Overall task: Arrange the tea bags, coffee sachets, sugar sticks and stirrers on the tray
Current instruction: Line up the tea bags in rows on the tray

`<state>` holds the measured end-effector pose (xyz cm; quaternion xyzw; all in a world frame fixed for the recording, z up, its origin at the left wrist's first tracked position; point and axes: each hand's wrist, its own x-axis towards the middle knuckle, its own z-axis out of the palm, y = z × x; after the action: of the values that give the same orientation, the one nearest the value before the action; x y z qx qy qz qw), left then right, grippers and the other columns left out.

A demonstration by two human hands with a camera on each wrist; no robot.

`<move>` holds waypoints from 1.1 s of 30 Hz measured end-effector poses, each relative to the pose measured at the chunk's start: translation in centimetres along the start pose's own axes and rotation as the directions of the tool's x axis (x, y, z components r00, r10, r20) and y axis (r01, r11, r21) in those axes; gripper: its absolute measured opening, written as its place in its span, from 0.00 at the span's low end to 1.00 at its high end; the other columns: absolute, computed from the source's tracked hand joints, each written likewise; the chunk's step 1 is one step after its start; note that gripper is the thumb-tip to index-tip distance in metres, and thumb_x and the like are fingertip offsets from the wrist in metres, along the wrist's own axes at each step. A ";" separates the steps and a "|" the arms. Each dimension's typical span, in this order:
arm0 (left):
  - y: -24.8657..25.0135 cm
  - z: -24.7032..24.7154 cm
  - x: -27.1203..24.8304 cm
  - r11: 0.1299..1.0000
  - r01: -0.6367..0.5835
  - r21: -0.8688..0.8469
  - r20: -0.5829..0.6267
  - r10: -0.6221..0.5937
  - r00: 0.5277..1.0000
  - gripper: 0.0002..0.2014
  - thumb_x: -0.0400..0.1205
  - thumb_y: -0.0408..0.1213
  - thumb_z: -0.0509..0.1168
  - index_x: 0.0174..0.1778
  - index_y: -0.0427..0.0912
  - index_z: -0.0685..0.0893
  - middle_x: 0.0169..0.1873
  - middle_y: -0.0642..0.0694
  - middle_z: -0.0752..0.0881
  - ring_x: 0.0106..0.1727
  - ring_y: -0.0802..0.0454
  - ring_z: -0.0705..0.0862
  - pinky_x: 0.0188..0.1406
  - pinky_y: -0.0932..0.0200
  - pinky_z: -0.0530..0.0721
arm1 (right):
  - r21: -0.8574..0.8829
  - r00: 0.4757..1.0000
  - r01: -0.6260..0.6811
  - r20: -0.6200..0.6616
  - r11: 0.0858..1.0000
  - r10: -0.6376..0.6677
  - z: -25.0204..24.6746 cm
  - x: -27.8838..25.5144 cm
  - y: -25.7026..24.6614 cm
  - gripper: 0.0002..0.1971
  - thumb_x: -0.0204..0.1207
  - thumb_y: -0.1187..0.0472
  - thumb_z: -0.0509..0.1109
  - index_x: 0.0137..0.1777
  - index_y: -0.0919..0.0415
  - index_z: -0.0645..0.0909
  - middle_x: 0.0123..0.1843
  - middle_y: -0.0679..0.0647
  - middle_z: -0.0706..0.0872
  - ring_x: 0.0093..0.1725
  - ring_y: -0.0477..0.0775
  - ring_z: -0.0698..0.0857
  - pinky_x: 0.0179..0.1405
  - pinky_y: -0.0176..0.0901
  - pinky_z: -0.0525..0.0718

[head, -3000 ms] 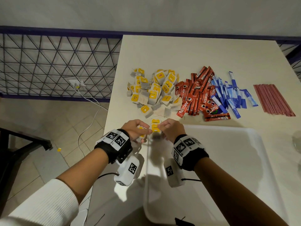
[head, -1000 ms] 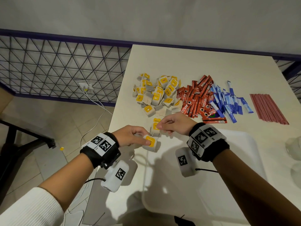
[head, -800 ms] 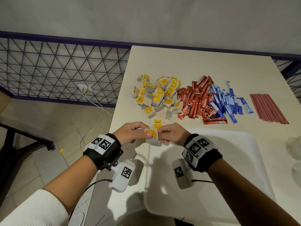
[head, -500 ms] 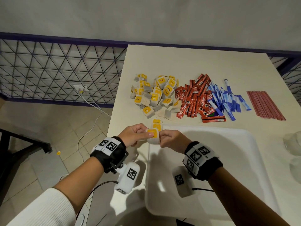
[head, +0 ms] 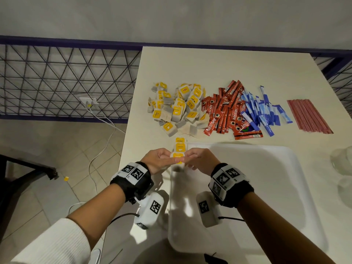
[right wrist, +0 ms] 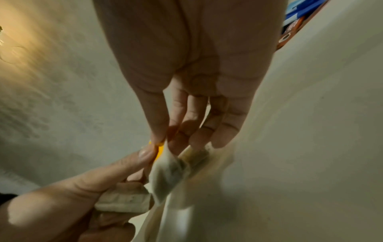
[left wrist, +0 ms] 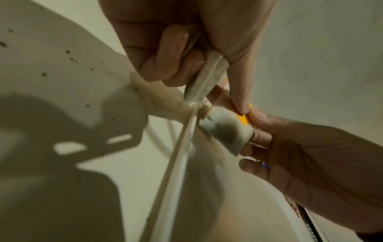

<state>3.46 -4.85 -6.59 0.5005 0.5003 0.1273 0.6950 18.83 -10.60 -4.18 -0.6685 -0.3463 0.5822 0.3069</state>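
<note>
Both hands meet over the far left corner of the white tray [head: 257, 197] and pinch one tea bag [head: 178, 158] with a yellow tag between them. My left hand [head: 170, 159] has its thumb on the tag and holds a second tea bag [left wrist: 204, 78] in its curled fingers. My right hand [head: 188, 159] pinches the first tea bag [right wrist: 167, 172] by its top edge. Two laid tea bags [head: 180, 144] lie in a row just beyond the hands. Further back lie the tea bag pile [head: 177, 109], red coffee sachets [head: 224, 113], blue sugar sticks [head: 262, 111] and red stirrers [head: 308, 116].
The cream table [head: 219, 69] ends just left of my left hand, with tiled floor and white cables [head: 99, 134] below. A wire-mesh railing [head: 66, 80] runs behind. Clear glassware [head: 342, 164] stands at the tray's right side.
A second ago my right hand was at the laid tea bags while the left held a tea bag alone. The right hand came back, and both now pinch it closer to the row.
</note>
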 end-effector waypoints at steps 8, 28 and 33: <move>-0.8 -1.4 1.3 0.993 -0.006 0.119 -0.116 0.020 0.993 0.07 0.70 0.34 0.77 0.38 0.47 0.86 0.21 0.59 0.80 0.21 0.65 0.74 0.28 0.71 0.71 | -0.117 0.990 -0.055 -0.135 0.992 0.039 -0.3 2.0 0.5 0.09 0.75 0.63 0.70 0.35 0.56 0.77 0.29 0.52 0.80 0.28 0.48 0.79 0.23 0.29 0.75; 0.1 -0.8 1.5 0.934 -0.030 0.355 -0.113 0.075 0.991 0.10 0.75 0.35 0.73 0.51 0.44 0.83 0.28 0.54 0.78 0.28 0.62 0.77 0.31 0.78 0.73 | -0.110 0.964 -0.096 -0.259 0.989 0.064 0.9 2.8 0.9 0.11 0.74 0.59 0.69 0.53 0.64 0.81 0.32 0.57 0.85 0.42 0.63 0.87 0.58 0.57 0.83; 0.2 -0.9 1.5 0.928 -0.073 0.367 -0.115 0.123 0.986 0.15 0.75 0.34 0.73 0.56 0.43 0.80 0.30 0.53 0.79 0.35 0.60 0.79 0.40 0.73 0.74 | -0.080 0.957 -0.093 -0.282 0.993 0.067 0.8 2.3 0.4 0.07 0.75 0.59 0.68 0.48 0.62 0.81 0.35 0.60 0.86 0.45 0.65 0.88 0.56 0.58 0.84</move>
<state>3.49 -3.22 -7.26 0.6342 0.5355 0.1017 0.5483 18.25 -8.99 -5.91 -0.7707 -0.2988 0.4775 0.2979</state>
